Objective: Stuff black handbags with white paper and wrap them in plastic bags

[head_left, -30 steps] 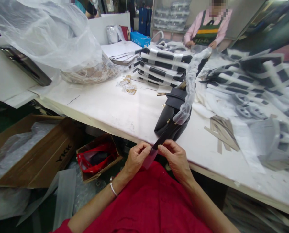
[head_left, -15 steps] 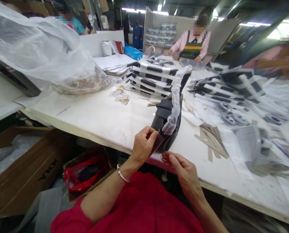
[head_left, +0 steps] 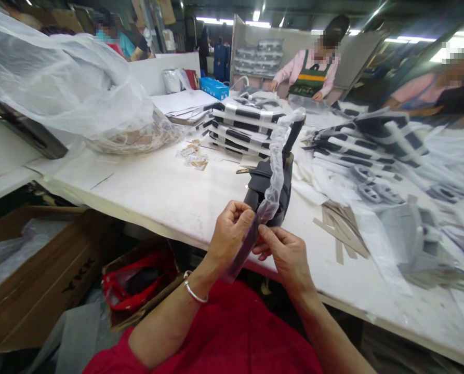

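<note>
A black handbag stands near the table's front edge, its handle wrapped in crinkled clear plastic. My left hand is closed in a pinch at the near end of the bag, just below the handle's wrapped end. From its fingers a dark, see-through plastic strip hangs down over the table edge. Close beside it, my right hand pinches with thumb and forefinger by the strip's upper edge. What lies between those fingertips is too small to make out. A metal zip pull sticks out from the bag's far side.
Stacked wrapped bags stand behind the handbag. Small tags lie left of it, grey-brown strips to the right. A large plastic bag fills the left. Cartons stand below the table. Co-workers are across the table.
My right hand has moved up and left to meet my left hand and now pinches beside it. The dark strip has swung out from the bag toward me.
</note>
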The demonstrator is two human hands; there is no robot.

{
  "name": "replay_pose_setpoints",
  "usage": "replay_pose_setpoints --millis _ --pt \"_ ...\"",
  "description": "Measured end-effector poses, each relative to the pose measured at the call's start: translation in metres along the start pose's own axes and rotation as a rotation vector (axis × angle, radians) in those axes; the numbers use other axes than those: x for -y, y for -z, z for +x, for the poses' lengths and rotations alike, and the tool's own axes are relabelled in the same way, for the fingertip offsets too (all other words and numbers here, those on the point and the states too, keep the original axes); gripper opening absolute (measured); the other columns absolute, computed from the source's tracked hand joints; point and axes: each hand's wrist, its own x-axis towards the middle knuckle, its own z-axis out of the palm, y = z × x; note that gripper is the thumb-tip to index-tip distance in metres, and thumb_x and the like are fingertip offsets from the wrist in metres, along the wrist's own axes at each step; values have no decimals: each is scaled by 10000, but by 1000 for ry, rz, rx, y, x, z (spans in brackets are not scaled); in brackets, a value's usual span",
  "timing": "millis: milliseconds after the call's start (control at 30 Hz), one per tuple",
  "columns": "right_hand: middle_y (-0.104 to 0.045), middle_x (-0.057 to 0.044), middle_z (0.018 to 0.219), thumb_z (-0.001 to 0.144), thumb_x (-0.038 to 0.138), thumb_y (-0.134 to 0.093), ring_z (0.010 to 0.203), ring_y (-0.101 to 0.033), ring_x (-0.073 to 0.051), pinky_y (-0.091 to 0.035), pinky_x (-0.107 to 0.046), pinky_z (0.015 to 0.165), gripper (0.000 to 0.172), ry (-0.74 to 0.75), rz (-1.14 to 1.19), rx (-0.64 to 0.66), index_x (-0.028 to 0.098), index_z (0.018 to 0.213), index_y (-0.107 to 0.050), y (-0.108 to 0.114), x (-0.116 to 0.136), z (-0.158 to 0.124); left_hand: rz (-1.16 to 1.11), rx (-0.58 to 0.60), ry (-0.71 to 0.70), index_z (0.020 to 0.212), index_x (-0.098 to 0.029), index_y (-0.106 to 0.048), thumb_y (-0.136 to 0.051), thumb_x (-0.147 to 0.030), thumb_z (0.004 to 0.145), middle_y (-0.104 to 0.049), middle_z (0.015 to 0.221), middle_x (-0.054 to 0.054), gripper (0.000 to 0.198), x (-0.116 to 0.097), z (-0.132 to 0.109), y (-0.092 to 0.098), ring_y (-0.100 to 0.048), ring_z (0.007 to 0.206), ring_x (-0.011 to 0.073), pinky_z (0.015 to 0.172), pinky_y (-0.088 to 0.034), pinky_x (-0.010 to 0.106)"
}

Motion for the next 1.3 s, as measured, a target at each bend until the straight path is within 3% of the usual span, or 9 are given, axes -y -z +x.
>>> replay_pose_setpoints --millis 133,233,500,633,867,1033,1100,1233,1300 --pt "-697 -50 577 753 560 -732 503 -668 -189 -512 -246 426 415 24 -32 -22 148 706 -706 -2 -2 0 59 77 38 776 -178 -523 -678 -352 794 -506 677 -48 233 9 -10 12 -482 602 86 557 -401 196" --pt "-694 -50 569 751 561 -731 493 -659 -185 -511 -249 428 415 61 -94 -55 150 697 -706 -4 1 -2 192 13 -25 764 -183 -540 -629 -295 840 -526 656 -47 163 13 -18 13 -493 589 92 546 -406 203" --pt "-674 -34 546 772 562 -713 470 -630 -161 -496 -235 433 418 117 -122 -109 163 655 -682 -9 2 -4 814 -91 -733 1137 -178 -603 -467 -135 957 -650 843 54 230 20 -33 6 -601 782 153 746 -523 284" --pt "-692 -53 598 758 588 -714 486 -634 -166 -506 -244 425 448 61 -39 -15 148 680 -688 -5 4 -3 974 -22 -833 1390 -130 -432 -423 -126 977 -636 840 69 414 23 -43 7 -590 771 175 697 -536 308" --pt "-582 8 464 748 539 -731 403 -527 -125 -429 -235 398 430 44 -65 -59 177 551 -609 -9 11 0 1057 56 -854 1437 -96 -369 -385 -84 976 -644 868 84 461 20 -49 6 -598 785 179 722 -550 331" --pt "-478 48 437 815 503 -664 406 -414 -95 -354 -232 420 453 155 -196 -105 196 506 -539 -10 11 -1 801 167 -749 1382 -158 -464 -435 -100 946 -675 925 79 441 28 -68 16 -633 810 165 764 -548 294" --pt "-446 52 430 831 497 -646 417 -380 -89 -327 -235 440 480 184 -245 -97 198 480 -512 -8 10 0 618 168 -580 1204 -205 -596 -467 -163 948 -669 797 14 290 26 -75 25 -614 664 120 662 -523 224" --pt "-437 52 444 845 510 -627 439 -375 -89 -308 -233 455 493 177 -215 -43 198 485 -502 -4 7 2 320 -151 -191 905 -197 -622 -490 -347 959 -648 752 -7 207 12 -60 39 -597 663 111 631 -486 212" --pt "-446 51 450 841 517 -631 440 -386 -89 -311 -229 451 492 167 -194 -27 197 491 -499 -4 7 2 142 -6 -12 888 -179 -619 -492 -465 944 -671 830 32 318 8 -42 35 -634 776 147 696 -513 250"
